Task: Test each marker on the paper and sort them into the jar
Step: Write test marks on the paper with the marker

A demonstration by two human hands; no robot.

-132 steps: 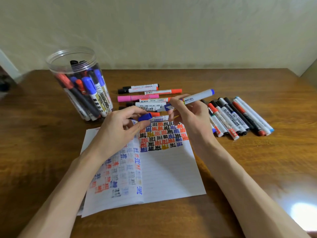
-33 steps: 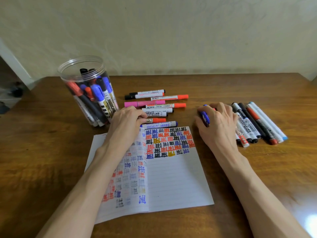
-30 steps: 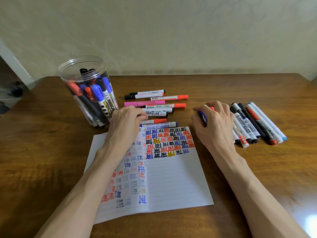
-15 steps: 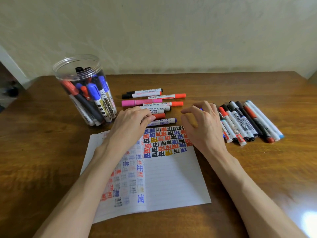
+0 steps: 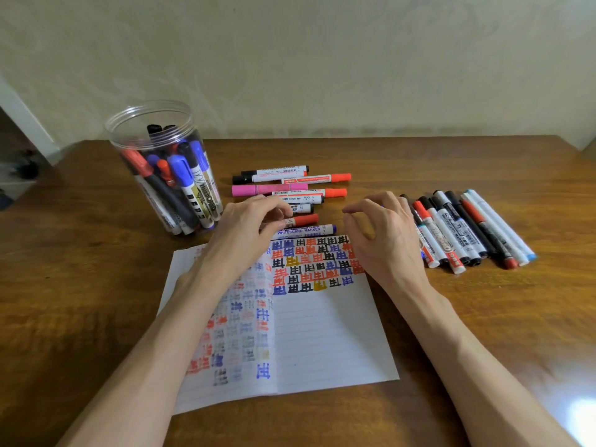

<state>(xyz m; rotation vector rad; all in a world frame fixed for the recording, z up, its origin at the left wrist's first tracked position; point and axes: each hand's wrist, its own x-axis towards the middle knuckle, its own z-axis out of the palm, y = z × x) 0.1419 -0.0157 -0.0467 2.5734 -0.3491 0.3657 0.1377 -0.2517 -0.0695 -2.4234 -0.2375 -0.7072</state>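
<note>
We start with the markers. A loose pile (image 5: pixel 290 185) lies at 12 o'clock from the paper (image 5: pixel 322 337), capped and set crosswise. A row (image 5: pixel 467 227) lies at 2 o'clock, side by side. We judge the two groups are kept apart so tested and untested ones do not mix, though we cannot tell which is which.

Our left hand (image 5: pixel 242 233) lies over the paper's top edge at 11 o'clock. Its fingers curl over the pile's near end, with the tips at the red marker (image 5: pixel 306 219). We cannot tell whether they pinch it or only touch it. The blue marker (image 5: pixel 309 230) lies just beyond the paper's edge, beside the thumb. Our right hand (image 5: pixel 387 240) hovers at 1 o'clock, between pile and row, fingers loosely curled with nothing seen in them.

Coloured marks (image 5: pixel 309 266) fill the upper lines of the right page, and the lower lines are bare, so there is room for more tests.

The jar (image 5: pixel 161 169) stands upright and lidless at 10 o'clock on the table (image 5: pixel 80 285), near the left hand, which we judge keeps the drop short. It holds many leaning markers, with blue, red and black caps showing.
</note>
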